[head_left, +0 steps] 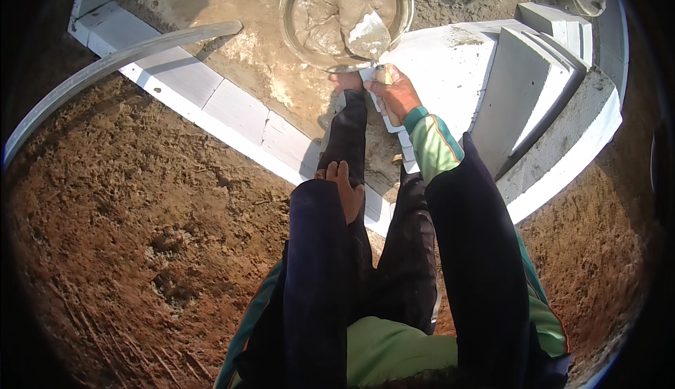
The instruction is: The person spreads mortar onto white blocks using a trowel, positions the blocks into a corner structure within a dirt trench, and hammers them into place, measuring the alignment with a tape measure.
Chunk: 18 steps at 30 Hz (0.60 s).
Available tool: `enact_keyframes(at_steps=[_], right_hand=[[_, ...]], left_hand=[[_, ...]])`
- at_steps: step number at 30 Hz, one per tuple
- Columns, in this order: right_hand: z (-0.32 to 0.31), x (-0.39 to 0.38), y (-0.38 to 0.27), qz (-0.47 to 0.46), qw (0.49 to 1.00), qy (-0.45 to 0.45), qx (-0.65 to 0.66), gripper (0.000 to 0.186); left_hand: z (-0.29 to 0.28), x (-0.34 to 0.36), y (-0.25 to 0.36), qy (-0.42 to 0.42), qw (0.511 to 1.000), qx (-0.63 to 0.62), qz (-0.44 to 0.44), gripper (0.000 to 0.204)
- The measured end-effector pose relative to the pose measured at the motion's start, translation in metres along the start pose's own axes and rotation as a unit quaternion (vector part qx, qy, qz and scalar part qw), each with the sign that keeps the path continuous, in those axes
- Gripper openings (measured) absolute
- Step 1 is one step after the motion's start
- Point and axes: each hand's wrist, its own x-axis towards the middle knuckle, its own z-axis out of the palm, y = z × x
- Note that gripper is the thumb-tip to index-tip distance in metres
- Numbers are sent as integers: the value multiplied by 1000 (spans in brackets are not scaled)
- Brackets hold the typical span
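Head view: right hand [396, 92] fingers clenched round trowel [368, 37], blade in mortar pan [288, 16]; left hand [346, 190] released on knee.

Only one view here: the head cam, worn on the person's head, looking steeply down, almost vertical. It faces the ground in front of the person, so own legs and forearms enter from the lower edge and fill the centre. The lens is a wide fisheye: a dark round border closes the corners, and straight lines bend near the rim, e.g. the row of white blocks [232, 104] curves from upper left to centre. Distance is approx. standing or bent height: the right hand [397, 93] is near the upper centre, the mortar pan [344, 13] touches the top edge. Brown soil [126, 213] fills the left half. No second view w/ shared part.
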Motion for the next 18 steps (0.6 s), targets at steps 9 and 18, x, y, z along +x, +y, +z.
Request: enact_keyframes(at_steps=[9,18], right_hand=[[5,-56,32,-94,986,74,-119,37],[-63,-266,-9,-141,987,-44,55,44]], left_hand=[[7,-13,22,-27,998,61,10,78],[135,-11,99,139,917,167,334,65]])
